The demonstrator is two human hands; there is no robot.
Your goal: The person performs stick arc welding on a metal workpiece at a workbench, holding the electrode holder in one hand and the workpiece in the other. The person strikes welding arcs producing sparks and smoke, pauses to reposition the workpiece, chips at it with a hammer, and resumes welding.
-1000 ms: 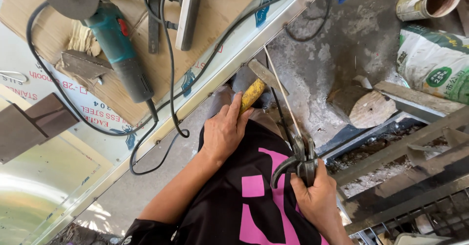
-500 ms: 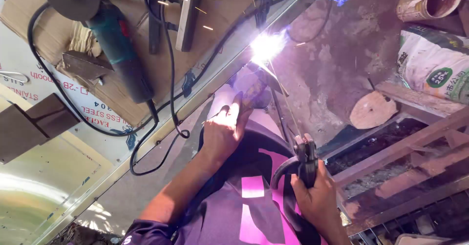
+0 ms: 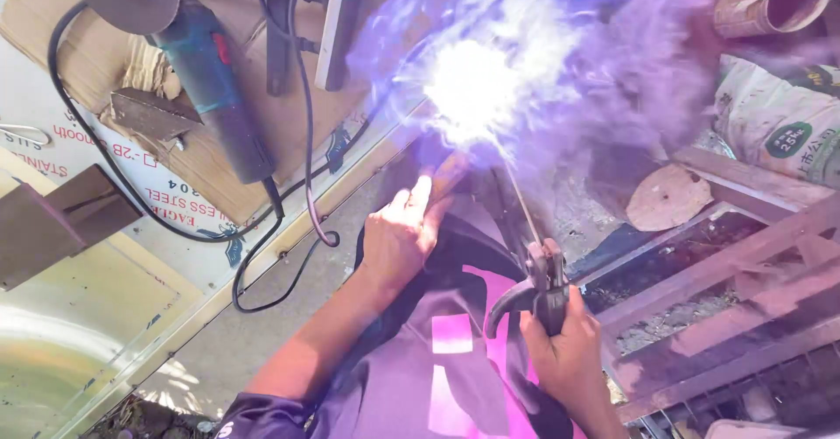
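At the centre of the head view, a thin welding rod (image 3: 518,196) runs as a long straight line from the electrode holder (image 3: 544,283) up and slightly left, its far tip lost in a white-blue arc flare (image 3: 472,89) with violet smoke spreading around it. The rod's long axis points away from the person, toward the flare.

Upper right, a rusty cylindrical can (image 3: 774,0) lies on its side with its open mouth facing right; what is inside cannot be made out. Below it sits a printed white sack (image 3: 779,128), and beside that a flat round stone-like piece (image 3: 669,196). A frame of metal bars (image 3: 744,264) crosses the lower right over rubble.

The right hand (image 3: 569,360) is closed in a fist around the handle of the electrode holder. The left hand (image 3: 401,238) is partly curled, fingers pressed against a yellowish workpiece (image 3: 448,177) just below the flare; exactly what it grips is washed out by the glare.

To the left, an angle grinder (image 3: 206,80) with a teal body lies on cardboard (image 3: 52,10), its disc toward the top left, its black cable (image 3: 289,229) looping down across the pale sheet-metal table (image 3: 87,317).
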